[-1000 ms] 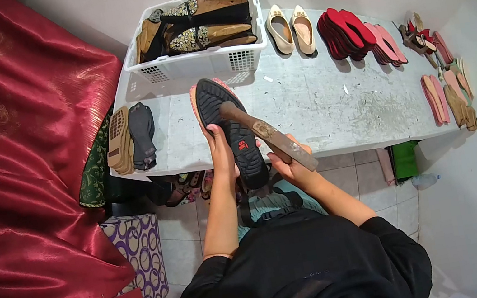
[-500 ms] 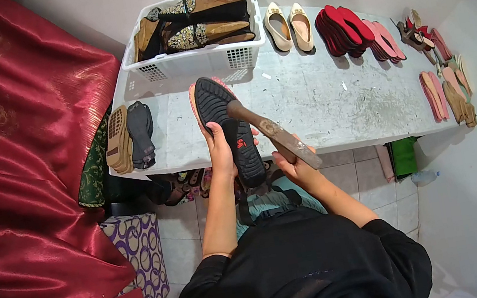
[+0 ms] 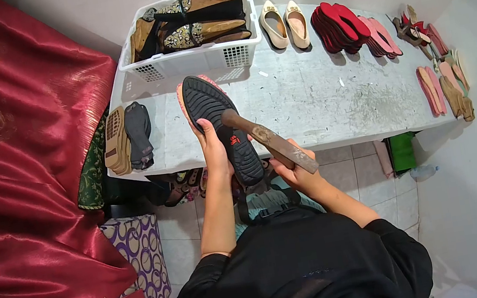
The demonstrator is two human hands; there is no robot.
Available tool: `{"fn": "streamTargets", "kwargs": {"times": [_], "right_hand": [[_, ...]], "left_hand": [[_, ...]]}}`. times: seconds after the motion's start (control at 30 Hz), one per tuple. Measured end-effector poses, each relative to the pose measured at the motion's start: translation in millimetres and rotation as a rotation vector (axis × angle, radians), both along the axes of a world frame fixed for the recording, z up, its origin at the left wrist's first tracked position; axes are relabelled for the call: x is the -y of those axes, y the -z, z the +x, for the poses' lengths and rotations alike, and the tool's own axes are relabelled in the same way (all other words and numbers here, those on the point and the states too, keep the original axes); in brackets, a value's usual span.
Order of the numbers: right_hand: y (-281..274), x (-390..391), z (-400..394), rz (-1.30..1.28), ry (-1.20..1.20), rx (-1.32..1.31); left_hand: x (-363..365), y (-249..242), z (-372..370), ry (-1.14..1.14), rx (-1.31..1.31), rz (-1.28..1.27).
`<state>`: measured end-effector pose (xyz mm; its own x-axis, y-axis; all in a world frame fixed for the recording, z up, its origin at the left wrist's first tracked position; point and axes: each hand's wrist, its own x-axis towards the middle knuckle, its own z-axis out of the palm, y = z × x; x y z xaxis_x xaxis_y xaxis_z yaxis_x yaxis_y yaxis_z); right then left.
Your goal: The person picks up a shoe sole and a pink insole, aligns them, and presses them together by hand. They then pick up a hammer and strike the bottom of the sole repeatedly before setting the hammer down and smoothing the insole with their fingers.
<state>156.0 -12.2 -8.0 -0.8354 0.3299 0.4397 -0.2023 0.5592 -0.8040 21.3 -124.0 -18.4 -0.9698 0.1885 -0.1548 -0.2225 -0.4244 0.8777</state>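
My left hand (image 3: 214, 153) grips a shoe (image 3: 203, 97) from its left edge, thumb over the ribbed black sole, which faces up. A red mark shows near the sole's middle, and a pinkish edge runs round the toe. My right hand (image 3: 296, 171) is closed on a worn brown hammer (image 3: 268, 139). The rounded end of the hammer lies over the middle of the sole; whether it touches is hard to tell. Part of the hammer's grip is hidden by my fingers.
On the grey table (image 3: 306, 100) stand a white basket (image 3: 192, 62) of shoes on lasts, cream shoes (image 3: 297, 25), red soles (image 3: 339, 28) and pink soles (image 3: 380, 37). Tan soles (image 3: 116, 143) and dark soles (image 3: 138, 135) lie left. A red curtain (image 3: 48, 181) hangs at the left.
The shoe has shifted slightly left in my left hand. The hammer's rounded end has moved down and left, from the upper sole towards the red mark.
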Motion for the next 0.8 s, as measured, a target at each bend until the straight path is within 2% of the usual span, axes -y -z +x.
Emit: {"fn": "streamTargets", "kwargs": {"times": [0.03, 0.1, 0.17, 0.23, 0.33, 0.4, 0.47, 0.53, 0.57, 0.67, 0.8], "right_hand": [[0, 0, 2, 0.037, -0.001, 0.066], [1, 0, 6, 0.072, -0.002, 0.134], [2, -1, 7, 0.13, 0.0, 0.062], [2, 0, 8, 0.134, -0.005, 0.062], [-1, 0, 8, 0.163, -0.011, 0.084], [-2, 0, 5, 0.192, -0.007, 0.098], [-2, 2, 7, 0.019, -0.012, 0.071], [-4, 3, 4, 0.047, 0.002, 0.092], [-6, 1, 2, 0.077, 0.02, 0.105], [-12, -5, 0, 0.131, 0.037, 0.055], [-16, 0, -2, 0.033, 0.068, -0.107]], "left_hand": [[3, 0, 0, 0.125, 0.033, 0.053], [3, 5, 0, 0.097, 0.041, 0.007], [2, 5, -2, 0.076, 0.039, -0.039], [5, -8, 4, 0.192, 0.06, 0.032], [4, -20, 8, 0.191, 0.032, -0.042], [5, 12, -2, 0.156, 0.032, -0.05], [5, 21, -4, 0.117, 0.042, -0.058], [3, 13, 5, 0.129, 0.008, -0.006], [6, 19, 4, 0.148, -0.017, -0.087], [0, -31, 25, 0.096, 0.087, -0.037], [1, -34, 31, 0.231, 0.064, 0.04]]}}
